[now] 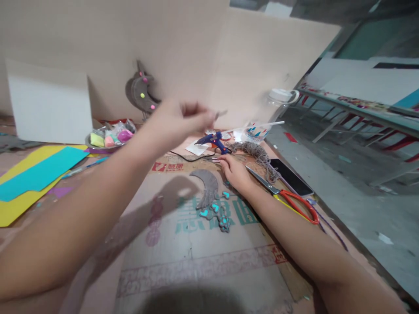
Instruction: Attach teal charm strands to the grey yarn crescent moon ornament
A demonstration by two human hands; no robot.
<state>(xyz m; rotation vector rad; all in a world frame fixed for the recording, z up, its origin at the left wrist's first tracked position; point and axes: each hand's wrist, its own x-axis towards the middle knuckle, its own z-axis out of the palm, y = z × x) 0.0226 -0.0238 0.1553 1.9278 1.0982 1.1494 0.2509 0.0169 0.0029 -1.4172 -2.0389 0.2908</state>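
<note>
My left hand (183,120) is raised above the work area, thumb and forefinger pinched on a small, thin dark piece (221,113), blurred and hard to name. Low over the board, my right hand (234,173) has its fingers closed at the end of slim metal tweezers (213,160) with a pinkish part. Just left of that hand lies a grey crescent moon cutout (207,185). Small grey pieces with turquoise hearts (215,208) and a grey paw-like piece (224,223) hang below or lie against it.
A blue glue gun (211,139) stands behind the tweezers. Orange-handled scissors (299,205), a phone (291,176), grey yarn (253,152) and a clear bottle (278,102) line the right side. Clay packets (111,135) and coloured sheets (39,174) are at left. A decorated moon (139,93) leans behind.
</note>
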